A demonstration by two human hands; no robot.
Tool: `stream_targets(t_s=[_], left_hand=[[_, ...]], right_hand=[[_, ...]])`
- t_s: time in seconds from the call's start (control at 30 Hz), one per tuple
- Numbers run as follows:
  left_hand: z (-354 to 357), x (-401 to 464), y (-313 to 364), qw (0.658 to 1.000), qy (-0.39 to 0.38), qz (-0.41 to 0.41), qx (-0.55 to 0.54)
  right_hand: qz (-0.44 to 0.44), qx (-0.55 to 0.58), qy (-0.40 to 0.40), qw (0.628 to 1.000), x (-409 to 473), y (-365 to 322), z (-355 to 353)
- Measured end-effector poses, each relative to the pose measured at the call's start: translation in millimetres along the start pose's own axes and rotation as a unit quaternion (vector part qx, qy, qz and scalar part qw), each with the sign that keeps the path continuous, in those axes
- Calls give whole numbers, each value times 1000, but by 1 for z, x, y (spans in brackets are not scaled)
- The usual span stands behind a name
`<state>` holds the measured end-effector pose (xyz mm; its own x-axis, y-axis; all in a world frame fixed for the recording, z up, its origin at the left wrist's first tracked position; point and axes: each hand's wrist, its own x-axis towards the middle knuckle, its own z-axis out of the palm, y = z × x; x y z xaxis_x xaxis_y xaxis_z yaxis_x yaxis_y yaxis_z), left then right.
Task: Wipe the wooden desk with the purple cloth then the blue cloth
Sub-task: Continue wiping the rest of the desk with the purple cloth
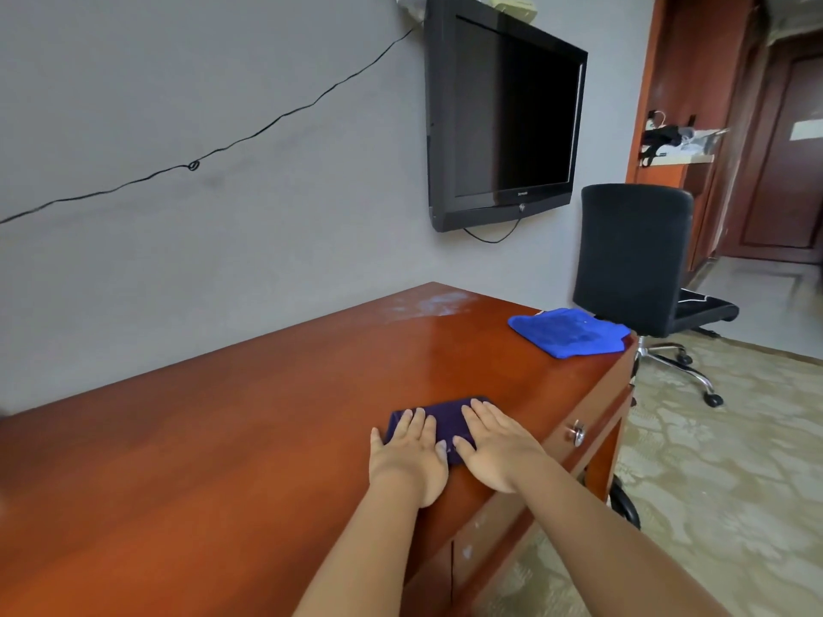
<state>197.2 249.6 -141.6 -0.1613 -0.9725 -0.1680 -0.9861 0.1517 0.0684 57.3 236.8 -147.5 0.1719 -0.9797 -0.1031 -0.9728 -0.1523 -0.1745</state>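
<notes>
Left hand [407,452] and right hand [499,447] are lying flat, fingers spread, pressing the folded purple cloth [445,418] onto the surface [222,438] near its front edge; not clamped. Purple pass looks underway. Blue cloth [570,334], plush and folded, is waiting untouched at the far corner. Glossy reddish wood is showing a pale smear [427,305] by the wall.

The table [222,438] is showing a glossy reddish-brown wood grain, with a pale whitish smear at its far corner. The folded cloth [445,420] is looking deep purple, the other cloth [570,332] bright blue. The chair [632,256] is showing black, the wall [222,126] plain grey and the floor [712,460] a beige leafy pattern.
</notes>
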Motion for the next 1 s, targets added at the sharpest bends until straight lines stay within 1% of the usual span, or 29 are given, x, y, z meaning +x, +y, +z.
stream_targets(t_s=[0.27, 0.47, 0.73, 1.0], left_hand=[[-5, 26, -10, 1000, 7, -2, -12], [-13, 70, -27, 1000, 11, -15, -24], [-30, 161, -54, 999, 26, -29, -27], [-53, 277, -93, 997, 31, -67, -11]], right_hand=[[-20, 2, 1, 1000, 31, -1, -5], [-26, 2, 7, 1000, 81, -4, -9], [-45, -2, 17, 999, 178, -2, -18], [-84, 3, 36, 996, 308, -2, -30]])
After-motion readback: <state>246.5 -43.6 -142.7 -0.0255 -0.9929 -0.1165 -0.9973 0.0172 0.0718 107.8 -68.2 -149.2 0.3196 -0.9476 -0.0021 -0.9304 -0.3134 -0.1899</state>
